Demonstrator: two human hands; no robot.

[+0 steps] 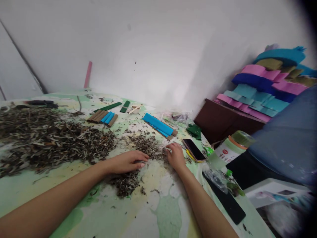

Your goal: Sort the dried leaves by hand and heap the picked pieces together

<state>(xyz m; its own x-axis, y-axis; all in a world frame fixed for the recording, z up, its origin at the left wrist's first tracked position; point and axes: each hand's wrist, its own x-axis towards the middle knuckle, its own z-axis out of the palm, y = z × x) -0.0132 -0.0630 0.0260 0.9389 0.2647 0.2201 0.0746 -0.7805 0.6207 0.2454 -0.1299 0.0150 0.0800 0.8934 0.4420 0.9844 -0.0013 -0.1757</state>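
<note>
**Both hands down in the loose dried leaves**

Head view: The left hand lies palm down on the desk. Its fingers are stretched out flat and close together, gripping nothing and resting on the edge of a small patch of dried leaves. A flat hand like this seems suited to pressing or raking loose bits, not picking one out.

The right hand sits just across the same patch, knuckles up and fingers curled down into the leaves. Whether they pinch anything cannot be told from here. The patch lies between the two hands, with a further clump just below the left wrist.

A much larger heap spreads over the left of the desk, well apart from the hands, likely as the stock.

Blue rolls and brown and blue sticks lie beyond the leaves. A phone lies just beside the right hand and a bottle farther right.
</note>
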